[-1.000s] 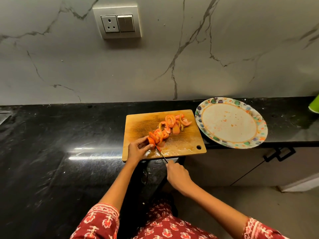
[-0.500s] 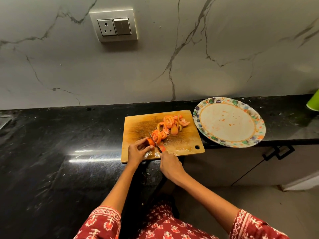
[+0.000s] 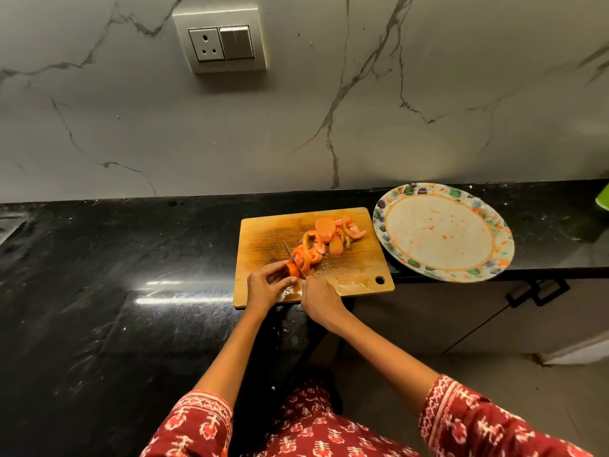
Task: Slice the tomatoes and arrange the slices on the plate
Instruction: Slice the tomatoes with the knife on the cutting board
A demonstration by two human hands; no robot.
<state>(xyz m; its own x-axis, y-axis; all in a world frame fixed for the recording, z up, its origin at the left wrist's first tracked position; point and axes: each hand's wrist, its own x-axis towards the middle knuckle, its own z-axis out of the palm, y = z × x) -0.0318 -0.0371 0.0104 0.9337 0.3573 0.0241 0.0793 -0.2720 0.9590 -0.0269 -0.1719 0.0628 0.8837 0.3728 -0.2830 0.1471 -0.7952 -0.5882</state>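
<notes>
On the cutting board [image 3: 263,232], a tomato end [image 3: 292,270] is being pinched by the left hand [image 3: 268,286]; the knife [image 3: 293,258] is being gripped by the right hand [image 3: 318,296]. Fingertips [image 3: 290,281] are being risked beside the blade, the piece being small.

Home kitchen. Evidence: polished black stone table [image 3: 131,275] running along a grey marble-look backsplash [image 3: 329,127] with dark veins. Wall plate [image 3: 220,41] on the backsplash has a three-pin socket and a rocker switch beside it. Wooden cutting board [image 3: 263,232] sits at the table's front edge, wet and scored, with tomato slices [image 3: 326,235] on it. Patterned plate [image 3: 441,232] just right of the board, floral rim, smeared with tomato bits. Below the table on the right, a cabinet front with a black handle [image 3: 537,291]. Person in a red printed garment [image 3: 306,430] stands at it.
</notes>
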